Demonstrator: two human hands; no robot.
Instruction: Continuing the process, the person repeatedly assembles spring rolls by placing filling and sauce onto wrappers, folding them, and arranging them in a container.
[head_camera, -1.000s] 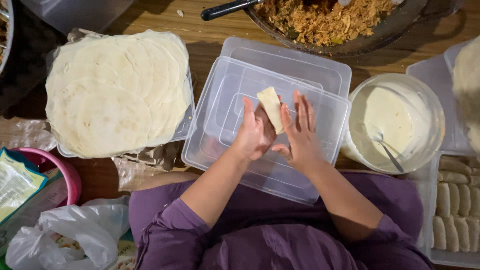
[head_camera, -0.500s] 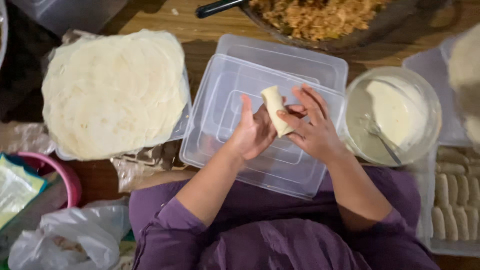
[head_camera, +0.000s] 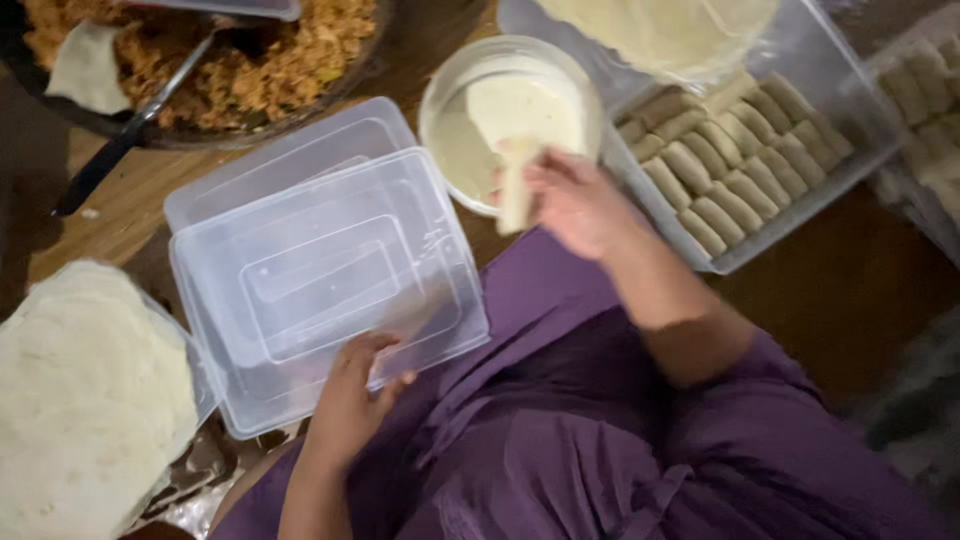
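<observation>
My right hand (head_camera: 575, 205) holds a small pale rolled wrapper (head_camera: 517, 185) upright at the near rim of a round bowl of white paste (head_camera: 505, 115). My left hand (head_camera: 352, 395) rests on the near edge of an upturned clear plastic lid (head_camera: 320, 280), fingers bent over its rim. Just right of the bowl, a clear tray (head_camera: 770, 200) holds rows of several finished rolls (head_camera: 725, 160).
A stack of round white wrappers (head_camera: 85, 400) lies at the lower left. A dark pan of orange-brown filling (head_camera: 220, 60) with a black-handled spoon (head_camera: 120, 145) sits at the top left. More wrappers (head_camera: 660, 30) lie at the top right. My purple clothing fills the foreground.
My right hand has carried the roll off the clear lid, rightward to the paste bowl. The left hand has let go of the roll and dropped to the lid's near edge. The view swung right.
</observation>
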